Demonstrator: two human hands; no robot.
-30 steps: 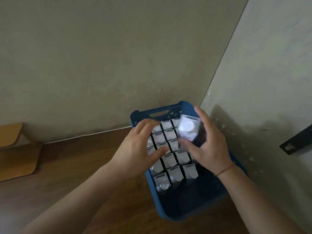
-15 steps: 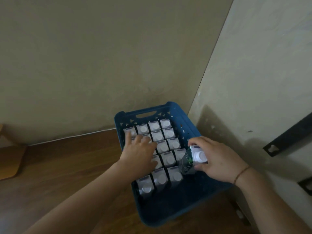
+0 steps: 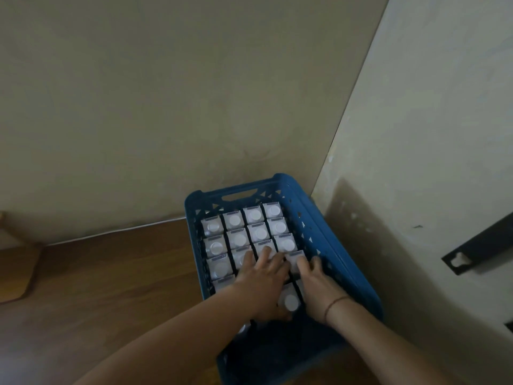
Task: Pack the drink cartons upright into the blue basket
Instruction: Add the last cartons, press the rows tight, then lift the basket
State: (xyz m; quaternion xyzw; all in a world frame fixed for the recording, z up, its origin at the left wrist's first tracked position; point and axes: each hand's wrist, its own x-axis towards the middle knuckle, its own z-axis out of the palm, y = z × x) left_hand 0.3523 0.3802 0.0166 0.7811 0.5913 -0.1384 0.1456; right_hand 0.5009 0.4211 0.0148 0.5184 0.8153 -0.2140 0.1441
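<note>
The blue basket (image 3: 319,240) stands on the wooden floor in the corner of two walls. Several white-topped drink cartons (image 3: 256,216) stand upright in it in tight rows, filling its far part. My left hand (image 3: 263,276) rests flat on the carton tops in the middle, fingers spread. My right hand (image 3: 313,279) is beside it, with its thumb and fingers curled round a drink carton (image 3: 294,257) that stands in the rightmost column. Another carton (image 3: 290,300) shows between my wrists. The near part of the basket is dark.
Walls close in behind the basket and on its right. A black bracket (image 3: 477,245) is fixed to the right wall. A light wooden board (image 3: 16,270) lies at the far left on the brown floor (image 3: 111,287).
My right hand carried a carton from above the basket down into the rightmost column. My left hand slid across the carton tops toward it. The camera view shifted.
</note>
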